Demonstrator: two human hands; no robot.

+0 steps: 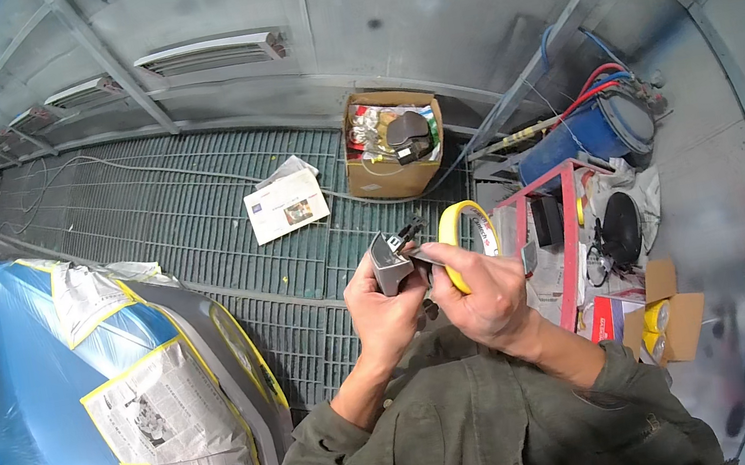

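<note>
In front of my chest, my left hand (381, 316) is closed around a small grey plastic part (390, 270). A black-and-white connector-like piece (397, 241) shows at the part's upper end. My right hand (486, 296) meets it from the right, thumb and fingers pinching a thin dark grey piece (424, 258) against the part; whether that piece is loose or belongs to the part, I cannot tell. A roll of yellow masking tape (446, 232) hangs upright at the right hand, and some of those fingers are hidden behind or inside it.
On the left stands a car body under blue film (23, 350), newspaper (160, 406) and yellow tape. A cardboard box (383, 179) and a white paper (275, 211) lie on the floor grating (189, 194). To the right are a red-framed cart (569, 229), blue drum (574, 142) and tape box (688, 322).
</note>
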